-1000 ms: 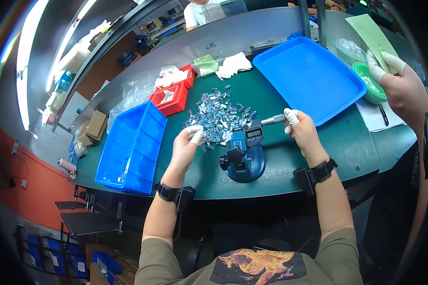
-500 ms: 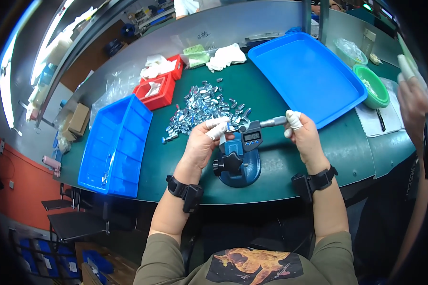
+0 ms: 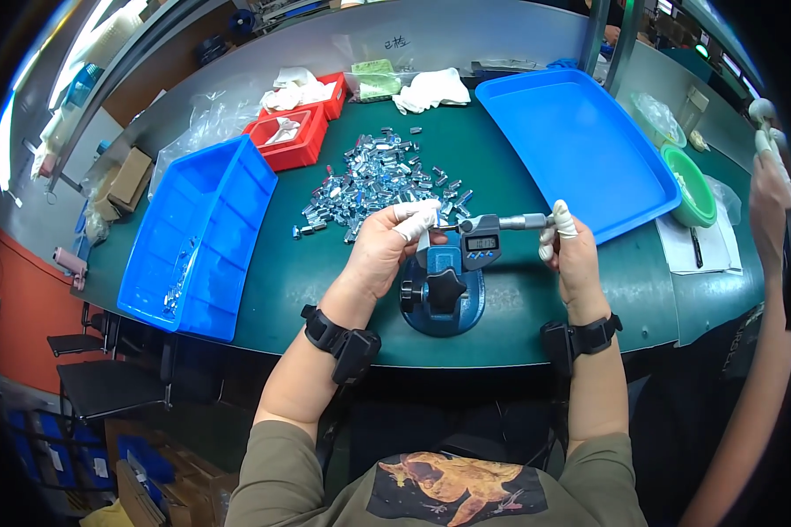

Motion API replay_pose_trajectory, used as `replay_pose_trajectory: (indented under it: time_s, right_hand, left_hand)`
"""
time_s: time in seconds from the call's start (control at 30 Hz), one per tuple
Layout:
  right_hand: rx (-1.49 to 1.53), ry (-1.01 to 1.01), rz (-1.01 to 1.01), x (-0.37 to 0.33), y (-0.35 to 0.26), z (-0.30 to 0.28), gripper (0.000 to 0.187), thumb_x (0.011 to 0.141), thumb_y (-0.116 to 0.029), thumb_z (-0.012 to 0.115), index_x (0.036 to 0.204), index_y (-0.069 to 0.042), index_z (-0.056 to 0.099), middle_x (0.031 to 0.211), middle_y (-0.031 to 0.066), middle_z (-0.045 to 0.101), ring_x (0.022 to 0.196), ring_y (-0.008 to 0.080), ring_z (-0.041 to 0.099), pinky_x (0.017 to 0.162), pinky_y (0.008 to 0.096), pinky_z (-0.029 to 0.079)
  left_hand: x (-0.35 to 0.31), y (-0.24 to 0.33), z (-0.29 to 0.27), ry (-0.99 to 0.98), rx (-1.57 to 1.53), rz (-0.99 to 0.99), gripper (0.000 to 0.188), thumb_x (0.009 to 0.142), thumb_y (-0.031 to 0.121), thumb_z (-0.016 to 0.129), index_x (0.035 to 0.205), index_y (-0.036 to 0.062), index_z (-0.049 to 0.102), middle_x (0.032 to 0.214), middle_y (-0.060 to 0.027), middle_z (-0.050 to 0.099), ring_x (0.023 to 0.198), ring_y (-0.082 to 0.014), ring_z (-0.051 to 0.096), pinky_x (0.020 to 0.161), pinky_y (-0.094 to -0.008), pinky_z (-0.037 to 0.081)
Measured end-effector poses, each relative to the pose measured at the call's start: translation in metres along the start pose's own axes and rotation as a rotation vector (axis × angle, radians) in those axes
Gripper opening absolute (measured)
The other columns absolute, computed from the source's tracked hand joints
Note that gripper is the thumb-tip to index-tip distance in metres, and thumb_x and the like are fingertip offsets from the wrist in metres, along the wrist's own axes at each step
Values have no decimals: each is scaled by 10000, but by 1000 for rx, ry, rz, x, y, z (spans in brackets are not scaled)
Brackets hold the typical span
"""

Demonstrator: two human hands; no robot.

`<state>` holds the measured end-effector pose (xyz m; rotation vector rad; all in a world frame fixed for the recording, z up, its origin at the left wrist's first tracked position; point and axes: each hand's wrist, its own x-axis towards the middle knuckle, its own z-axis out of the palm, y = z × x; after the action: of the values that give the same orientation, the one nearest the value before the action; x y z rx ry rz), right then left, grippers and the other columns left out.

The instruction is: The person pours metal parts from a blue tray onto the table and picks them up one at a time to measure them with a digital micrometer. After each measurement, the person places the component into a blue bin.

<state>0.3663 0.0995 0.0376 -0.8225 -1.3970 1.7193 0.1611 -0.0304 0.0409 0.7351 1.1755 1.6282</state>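
A digital micrometer [image 3: 481, 243] is clamped in a blue stand with a round base [image 3: 444, 321] and a black knob. My left hand [image 3: 385, 246], with white finger cots, pinches a small shiny metal part [image 3: 437, 217] at the micrometer's jaws; the fingertips hide most of it. At the other end, my right hand [image 3: 576, 250], also in finger cots, closes thumb and forefinger on the micrometer's thimble [image 3: 527, 222]. Beyond my left hand lies a loose heap of small metal parts [image 3: 369, 184] on the green tabletop [image 3: 343, 303].
A blue bin [image 3: 237, 237] with several metal parts stands left, a large blue tray [image 3: 580, 140] right. Red boxes [image 3: 305, 151] and white cloths [image 3: 435, 90] lie behind the heap. Green bowls [image 3: 696, 189], paper and a pen are farther right. A co-worker's hand [image 3: 772, 180] shows at the right edge.
The view has shifted a little, showing more metal parts inside the blue bin. My hands stay at the micrometer; my right fingers have turned at the thimble. The co-worker's hand has moved.
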Motion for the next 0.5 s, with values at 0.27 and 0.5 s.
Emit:
replay_pose_trajectory:
  time_s: [0.27,0.5]
  right_hand:
    - [5,-60,-107,0,2,-2,293,865,-340,484,730,-82,505,593,-41,457,495,27,398,431,157,285]
    - [-31,-107,-246,4,14,-1,261,869,-325,483,744,-97,506,595,-43,461,483,20,377,425,152,267]
  left_hand:
    - [1,-1,2,-14,-10,37,239,806,121,567,1010,-2,563,853,-94,614,738,-179,615,643,-261,501]
    - [-2,-3,0,48,1,117,210,791,98,583,971,-10,575,836,-87,615,717,-174,612,637,-261,496]
